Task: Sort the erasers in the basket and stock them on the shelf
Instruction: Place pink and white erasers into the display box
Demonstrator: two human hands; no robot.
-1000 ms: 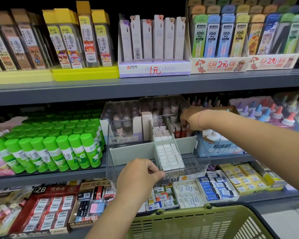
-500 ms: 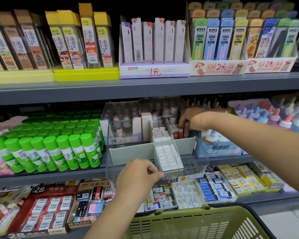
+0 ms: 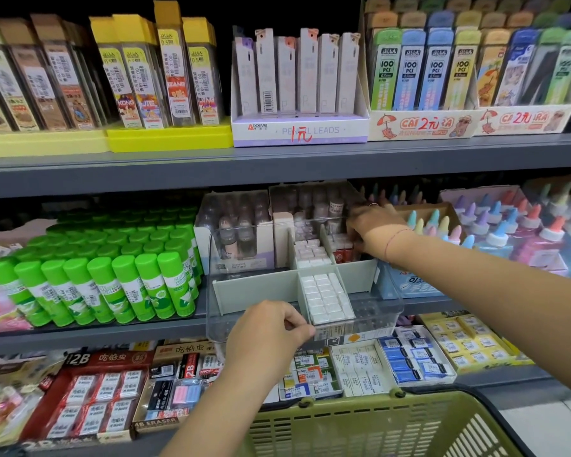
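Observation:
A clear plastic bin (image 3: 379,311) with grey dividers sticks out from the middle shelf. Its front middle compartment holds rows of white erasers (image 3: 327,296), and the one behind holds pale erasers (image 3: 310,250). My left hand (image 3: 267,338) pinches the bin's front rim. My right hand (image 3: 373,227) reaches into the back right compartment over red-wrapped erasers (image 3: 343,255); its fingertips are hidden there. The green basket (image 3: 360,427) sits below at the bottom edge, its contents out of sight.
Green glue sticks (image 3: 112,285) stand left of the bin and pastel glue bottles (image 3: 508,232) right of it. Boxed erasers (image 3: 409,357) fill the lower shelf. Pencil lead boxes (image 3: 297,94) line the top shelf.
My right hand has dipped a little lower into the back right compartment. My left hand keeps its hold on the bin's front rim.

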